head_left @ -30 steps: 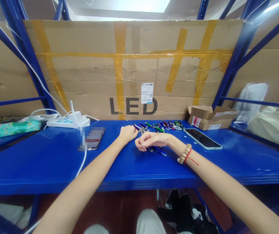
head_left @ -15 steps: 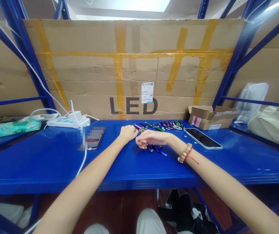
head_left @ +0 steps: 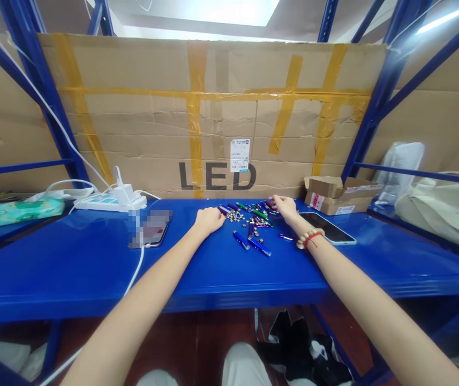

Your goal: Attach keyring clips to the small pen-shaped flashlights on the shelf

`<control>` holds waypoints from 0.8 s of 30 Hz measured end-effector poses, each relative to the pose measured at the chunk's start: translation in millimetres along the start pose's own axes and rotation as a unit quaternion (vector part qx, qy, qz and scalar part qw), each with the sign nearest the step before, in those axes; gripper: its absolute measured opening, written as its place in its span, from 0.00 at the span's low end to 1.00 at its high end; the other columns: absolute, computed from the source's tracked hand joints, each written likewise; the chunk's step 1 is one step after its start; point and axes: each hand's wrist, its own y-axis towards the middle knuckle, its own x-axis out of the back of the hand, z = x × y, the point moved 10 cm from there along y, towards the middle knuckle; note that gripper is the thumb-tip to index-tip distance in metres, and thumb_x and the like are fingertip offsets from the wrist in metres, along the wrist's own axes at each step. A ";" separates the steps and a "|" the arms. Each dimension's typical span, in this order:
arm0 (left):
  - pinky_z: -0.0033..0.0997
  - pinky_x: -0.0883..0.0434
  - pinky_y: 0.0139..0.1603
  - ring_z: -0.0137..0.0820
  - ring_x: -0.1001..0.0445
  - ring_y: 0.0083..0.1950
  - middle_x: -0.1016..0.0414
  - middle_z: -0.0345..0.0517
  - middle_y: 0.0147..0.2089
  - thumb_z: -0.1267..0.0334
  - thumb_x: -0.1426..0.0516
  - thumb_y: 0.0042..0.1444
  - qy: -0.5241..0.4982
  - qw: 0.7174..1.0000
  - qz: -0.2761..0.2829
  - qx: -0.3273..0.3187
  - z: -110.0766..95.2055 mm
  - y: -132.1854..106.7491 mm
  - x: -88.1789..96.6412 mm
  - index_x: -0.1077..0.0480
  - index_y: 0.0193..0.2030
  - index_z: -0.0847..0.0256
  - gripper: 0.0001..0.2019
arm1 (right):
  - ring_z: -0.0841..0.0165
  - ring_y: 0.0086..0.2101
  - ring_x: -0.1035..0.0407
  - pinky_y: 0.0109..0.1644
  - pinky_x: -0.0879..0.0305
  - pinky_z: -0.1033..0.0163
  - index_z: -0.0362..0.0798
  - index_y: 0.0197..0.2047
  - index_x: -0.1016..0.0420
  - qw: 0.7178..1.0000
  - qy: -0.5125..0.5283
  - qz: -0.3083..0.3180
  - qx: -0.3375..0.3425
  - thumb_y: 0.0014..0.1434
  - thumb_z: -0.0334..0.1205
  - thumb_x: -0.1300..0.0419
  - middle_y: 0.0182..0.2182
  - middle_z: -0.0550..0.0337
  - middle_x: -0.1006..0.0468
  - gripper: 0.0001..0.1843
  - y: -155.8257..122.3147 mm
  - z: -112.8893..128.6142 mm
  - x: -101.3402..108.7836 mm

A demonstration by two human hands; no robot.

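Note:
My left hand [head_left: 210, 220] rests on the blue shelf, closed on a purple metal tube [head_left: 223, 210] that looks like a small penlight; its end shows past the fingers. My right hand [head_left: 285, 207] is at the right side of the pile, fingers pinched at a dark red tube [head_left: 270, 204]. Between the hands lie green tubes [head_left: 260, 214] and many small round silver pieces [head_left: 235, 216], like button cells. Nearer to me lie two blue tubes [head_left: 259, 246]. A small purple piece [head_left: 285, 237] lies below my right wrist.
A phone [head_left: 329, 228] lies under and beside my right wrist. Left stand another phone [head_left: 159, 228] on a white cable and a power strip [head_left: 104, 201]. An open carton [head_left: 339, 195] sits back right. A taped cardboard panel [head_left: 152, 134] closes off the back.
My right hand has moved away from beside my left hand, right and back to the far side of the pile, uncovering the silver pieces and blue tubes. My left hand stays put.

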 end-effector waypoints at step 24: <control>0.34 0.34 0.38 0.39 0.28 0.41 0.25 0.51 0.38 0.58 0.58 0.56 -0.018 1.000 -0.002 -0.002 -1.3 -2.2 2.8 0.30 0.32 0.62 0.17 | 0.56 0.47 0.40 0.48 0.49 0.50 0.48 0.39 0.23 0.876 -0.446 0.080 0.164 0.57 0.45 0.54 0.43 0.50 0.28 0.20 -11.9 16.2 -28.6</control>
